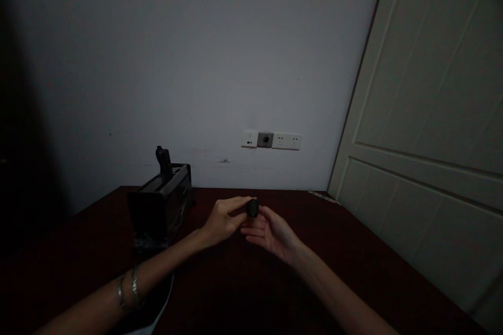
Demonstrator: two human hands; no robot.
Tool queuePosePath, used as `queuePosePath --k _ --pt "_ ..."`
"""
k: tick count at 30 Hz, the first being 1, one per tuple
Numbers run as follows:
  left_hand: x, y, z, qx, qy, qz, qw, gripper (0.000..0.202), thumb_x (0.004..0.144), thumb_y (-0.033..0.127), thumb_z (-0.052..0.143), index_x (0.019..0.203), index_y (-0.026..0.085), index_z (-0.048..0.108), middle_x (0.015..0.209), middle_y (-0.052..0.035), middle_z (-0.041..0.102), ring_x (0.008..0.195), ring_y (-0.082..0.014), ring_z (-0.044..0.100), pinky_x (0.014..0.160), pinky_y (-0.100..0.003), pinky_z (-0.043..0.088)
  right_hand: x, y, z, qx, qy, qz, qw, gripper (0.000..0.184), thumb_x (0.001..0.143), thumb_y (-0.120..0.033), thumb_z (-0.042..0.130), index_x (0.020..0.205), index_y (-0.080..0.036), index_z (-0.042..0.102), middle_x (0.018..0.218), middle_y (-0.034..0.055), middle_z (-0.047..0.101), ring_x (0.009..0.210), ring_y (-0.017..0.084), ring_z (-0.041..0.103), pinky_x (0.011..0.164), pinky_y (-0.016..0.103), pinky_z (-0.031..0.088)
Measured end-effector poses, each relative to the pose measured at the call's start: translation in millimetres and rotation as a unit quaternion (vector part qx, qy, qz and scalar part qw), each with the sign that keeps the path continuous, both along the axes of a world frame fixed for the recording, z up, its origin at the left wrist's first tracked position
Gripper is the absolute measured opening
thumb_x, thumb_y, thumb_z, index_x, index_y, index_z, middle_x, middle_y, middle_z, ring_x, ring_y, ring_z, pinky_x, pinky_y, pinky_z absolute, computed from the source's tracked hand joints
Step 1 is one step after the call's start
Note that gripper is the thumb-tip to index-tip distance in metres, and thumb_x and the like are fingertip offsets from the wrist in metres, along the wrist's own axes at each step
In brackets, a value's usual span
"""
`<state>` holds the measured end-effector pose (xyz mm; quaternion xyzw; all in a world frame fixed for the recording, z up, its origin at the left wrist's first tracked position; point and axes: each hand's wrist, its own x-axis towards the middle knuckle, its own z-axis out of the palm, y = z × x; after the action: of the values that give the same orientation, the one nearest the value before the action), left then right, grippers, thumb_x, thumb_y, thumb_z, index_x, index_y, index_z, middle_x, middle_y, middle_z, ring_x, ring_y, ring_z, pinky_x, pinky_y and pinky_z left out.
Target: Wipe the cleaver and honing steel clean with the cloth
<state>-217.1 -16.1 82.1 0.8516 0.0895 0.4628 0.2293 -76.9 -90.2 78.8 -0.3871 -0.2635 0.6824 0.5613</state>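
Observation:
Both my hands meet over the dark red-brown table (pixel 353 251) in dim light. My left hand (pixel 223 221) pinches a small dark round object (pixel 252 208) between thumb and fingers. My right hand (pixel 271 231) lies palm up just under and beside that object, its fingers loosely curled and touching it. Two silver bangles (pixel 129 289) circle my left wrist. What the small object is cannot be made out.
A dark toaster-like box (pixel 161 204) with a lever on top stands at the back left of the table. White wall sockets (pixel 272 140) sit on the wall behind. A cream panelled door (pixel 432 131) closes off the right. A white cable (pixel 165 298) runs near my left forearm.

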Motion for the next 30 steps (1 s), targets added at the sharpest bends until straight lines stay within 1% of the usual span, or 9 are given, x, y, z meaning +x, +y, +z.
queuePosePath --k 5,8,11,14,17,20,23,27,30 --pt "0.7 2.6 -18.0 0.169 -0.029 -0.039 0.984 0.047 0.080 0.009 0.049 0.123 0.026 0.049 0.112 -0.0088 0.062 0.105 -0.0200 0.057 0.088 -0.038 0.050 1.7 5.2 -4.2 -0.018 0.050 -0.012 0.998 0.029 0.088 -0.034 0.040 0.076 -0.012 0.056 0.057 0.0032 0.065 0.050 0.014 0.062 0.063 0.031 0.051" --pt "1.4 4.8 -28.1 0.250 -0.031 -0.048 0.967 0.057 0.079 0.005 0.048 0.132 0.025 0.037 0.120 -0.0128 0.056 0.113 -0.0218 0.051 0.090 -0.041 0.049 3.4 10.5 -8.5 -0.021 0.053 0.005 0.998 0.033 0.087 -0.039 0.043 0.072 -0.013 0.056 0.049 0.0001 0.060 0.045 0.011 0.058 0.059 0.027 0.050" --pt "2.4 6.7 -35.9 0.308 -0.025 -0.031 0.951 0.060 0.079 0.005 0.047 0.135 0.022 0.032 0.123 -0.0158 0.051 0.119 -0.0253 0.044 0.090 -0.045 0.048 2.8 16.2 -13.9 -0.001 0.052 -0.015 0.999 0.031 0.084 -0.040 0.050 0.072 -0.012 0.058 0.047 -0.0010 0.058 0.043 0.010 0.055 0.050 0.021 0.046" --pt "3.4 6.9 -40.3 0.359 -0.045 0.019 0.932 0.053 0.079 0.007 0.047 0.130 0.021 0.040 0.108 -0.0130 0.058 0.111 -0.0252 0.048 0.086 -0.044 0.049 0.0 19.4 -18.0 0.024 0.055 -0.042 0.997 0.025 0.079 -0.036 0.057 0.072 -0.012 0.060 0.049 -0.0015 0.059 0.040 0.007 0.052 0.041 0.015 0.041" --pt "4.0 4.4 -41.4 0.409 -0.087 0.079 0.905 0.040 0.079 0.010 0.048 0.119 0.017 0.051 0.087 -0.0079 0.059 0.090 -0.0201 0.053 0.078 -0.040 0.049 -2.8 18.9 -19.8 0.041 0.050 -0.068 0.996 0.024 0.072 -0.033 0.067 0.067 -0.010 0.061 0.049 -0.0008 0.060 0.039 0.006 0.051 0.037 0.014 0.038" --pt "4.1 1.1 -42.6 0.431 -0.094 0.112 0.891 0.030 0.081 0.013 0.047 0.110 0.014 0.056 0.078 -0.0056 0.057 0.076 -0.0165 0.049 0.067 -0.034 0.047 -3.9 16.7 -22.0 0.038 0.024 -0.078 0.996 0.029 0.068 -0.036 0.069 0.066 -0.008 0.063 0.051 0.0028 0.062 0.041 0.007 0.054 0.038 0.014 0.041" --pt "4.4 -0.5 -47.6 0.439 -0.082 0.118 0.887 0.027 0.082 0.012 0.046 0.107 0.012 0.057 0.073 -0.0051 0.055 0.071 -0.0157 0.046 0.061 -0.031 0.042 -4.0 16.2 -26.6 0.030 -0.012 -0.088 0.996 0.033 0.065 -0.038 0.071 0.065 -0.006 0.065 0.050 0.0047 0.062 0.041 0.008 0.055 0.039 0.015 0.041" --pt "5.6 -0.7 -57.1 0.450 -0.067 0.127 0.882 0.028 0.081 0.011 0.048 0.108 0.010 0.055 0.073 -0.0046 0.053 0.072 -0.0159 0.045 0.062 -0.030 0.041 -3.6 17.8 -33.4 0.041 -0.039 -0.106 0.993 0.034 0.060 -0.038 0.074 0.063 -0.005 0.066 0.048 0.0043 0.061 0.041 0.007 0.053 0.041 0.015 0.040" --pt "4.8 -2.4 -61.1 0.450 -0.047 0.135 0.882 0.032 0.079 0.011 0.049 0.111 0.010 0.052 0.075 -0.0048 0.052 0.073 -0.0163 0.046 0.064 -0.031 0.042 -2.4 16.5 -34.9 0.052 -0.066 -0.105 0.991 0.039 0.058 -0.042 0.074 0.064 -0.005 0.067 0.045 0.0029 0.058 0.041 0.007 0.051 0.040 0.016 0.039"
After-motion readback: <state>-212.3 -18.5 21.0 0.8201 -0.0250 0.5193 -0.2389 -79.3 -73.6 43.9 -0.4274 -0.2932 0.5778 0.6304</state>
